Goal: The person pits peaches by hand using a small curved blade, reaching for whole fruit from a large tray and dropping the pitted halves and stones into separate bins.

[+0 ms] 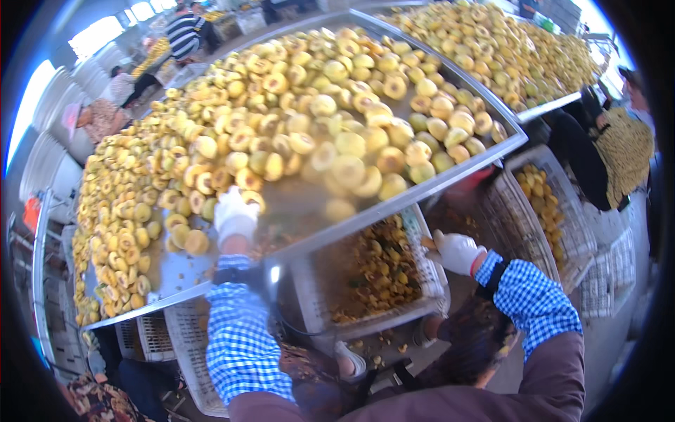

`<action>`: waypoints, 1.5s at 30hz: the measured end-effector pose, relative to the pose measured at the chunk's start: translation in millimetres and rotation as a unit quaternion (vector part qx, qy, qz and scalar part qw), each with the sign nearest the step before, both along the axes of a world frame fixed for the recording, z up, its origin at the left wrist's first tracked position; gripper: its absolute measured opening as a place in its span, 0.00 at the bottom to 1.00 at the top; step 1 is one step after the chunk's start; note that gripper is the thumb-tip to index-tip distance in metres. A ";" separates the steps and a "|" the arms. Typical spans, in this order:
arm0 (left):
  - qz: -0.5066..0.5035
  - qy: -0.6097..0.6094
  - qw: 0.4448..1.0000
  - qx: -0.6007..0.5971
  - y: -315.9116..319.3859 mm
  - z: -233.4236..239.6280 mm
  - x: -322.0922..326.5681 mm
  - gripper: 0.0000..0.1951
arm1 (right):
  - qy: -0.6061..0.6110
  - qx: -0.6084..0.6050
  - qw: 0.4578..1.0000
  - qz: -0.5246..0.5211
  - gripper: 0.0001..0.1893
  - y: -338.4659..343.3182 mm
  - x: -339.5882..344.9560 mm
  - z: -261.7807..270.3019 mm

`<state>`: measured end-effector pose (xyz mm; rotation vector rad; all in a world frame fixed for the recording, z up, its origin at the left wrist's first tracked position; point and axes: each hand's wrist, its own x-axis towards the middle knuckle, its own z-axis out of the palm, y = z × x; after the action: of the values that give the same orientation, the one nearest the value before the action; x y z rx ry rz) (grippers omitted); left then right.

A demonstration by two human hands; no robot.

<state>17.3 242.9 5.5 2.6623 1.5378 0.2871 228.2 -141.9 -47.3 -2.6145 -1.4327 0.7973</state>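
Observation:
My left hand (235,213), in a white glove, reaches over the metal-rimmed table and touches the near edge of a heap of halved yellow peaches (300,142). A peach half (254,200) lies right against its fingers; whether they grip it is hidden. Off the table's front edge, my right hand (457,253) is held above the right side of a white plastic crate (430,264), also gloved. Something tan juts from its fingers, but I cannot tell whether it is a tool handle or bare fingertips. Peach scraps and pieces (387,264) lie in the crate.
The table's metal rim (390,208) runs in front of me. A second heap of peaches (490,53) lies on another table behind. Right of me stands a crate with peaches (540,195), near a seated person (622,153). Other people sit along the left side.

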 end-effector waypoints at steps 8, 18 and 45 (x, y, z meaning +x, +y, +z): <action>-0.119 -0.135 0.983 -0.035 -20.1 16.0 6.5 0.36 | 0.051 0.126 0.990 -0.034 0.24 -10.0 -4.3 56.7; -0.075 -0.639 0.458 -0.614 -227.0 16.7 -19.8 0.24 | 0.496 0.247 0.810 -0.189 0.17 -11.2 -136.3 96.4; 0.024 -0.630 0.624 -0.461 -273.2 -29.8 -3.0 0.30 | 0.330 0.260 0.904 -0.079 0.24 -5.1 -160.7 41.6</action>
<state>14.3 -30.3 -24.3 1.0029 0.7887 0.8207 67.5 -147.0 -5.7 -1.7797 -1.0305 0.9779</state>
